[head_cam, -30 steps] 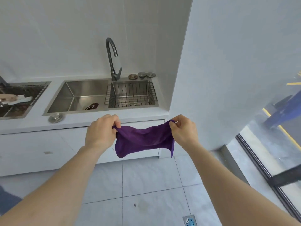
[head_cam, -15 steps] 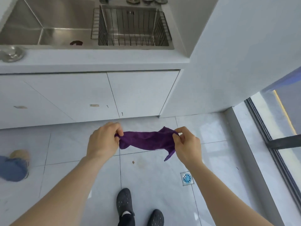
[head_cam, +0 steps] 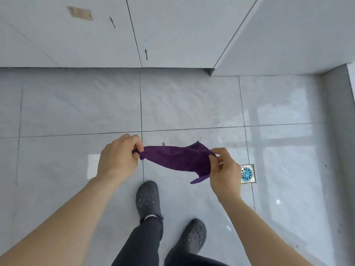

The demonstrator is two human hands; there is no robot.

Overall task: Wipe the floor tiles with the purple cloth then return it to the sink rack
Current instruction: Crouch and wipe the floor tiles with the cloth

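The purple cloth hangs stretched between both hands, above the grey floor tiles. My left hand pinches its left end with thumb and fingers. My right hand grips its right end, and a loose corner droops below that hand. A small brown speck lies on the tile just beyond the cloth. The sink and its rack are out of view.
White cabinet doors run along the top, with a white wall corner at the right. A square floor drain with a blue grate sits beside my right hand. My two grey clogs stand on the tiles below the cloth.
The view has tipped down from the sink and counter to the floor. The cloth, still held by both hands, has come down lower over the tiles.
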